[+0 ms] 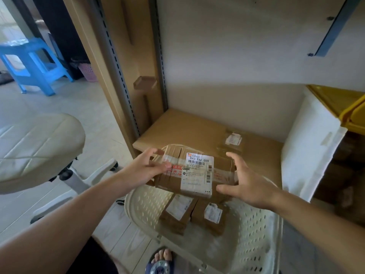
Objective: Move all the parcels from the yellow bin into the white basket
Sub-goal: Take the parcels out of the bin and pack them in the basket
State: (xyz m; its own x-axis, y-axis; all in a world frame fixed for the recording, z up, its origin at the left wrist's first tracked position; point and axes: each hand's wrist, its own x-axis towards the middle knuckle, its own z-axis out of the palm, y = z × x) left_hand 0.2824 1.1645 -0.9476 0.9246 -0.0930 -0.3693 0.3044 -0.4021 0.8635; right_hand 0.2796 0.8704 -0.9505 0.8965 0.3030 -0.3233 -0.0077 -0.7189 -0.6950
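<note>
While the left hand (pixel 147 169) grips the left end of a taped brown parcel (pixel 194 174), the right hand (pixel 247 184) hovers just beside its right end, fingers spread and relaxed. The parcel hangs above the white basket (pixel 254 230), where two more parcels (pixel 194 215) lie. A yellow bin (pixel 347 107) sits far right on a shelf.

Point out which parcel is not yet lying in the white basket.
The parcel with the big white label, held between the left hand and right hand above the white basket; the two smaller parcels lie inside.
</note>
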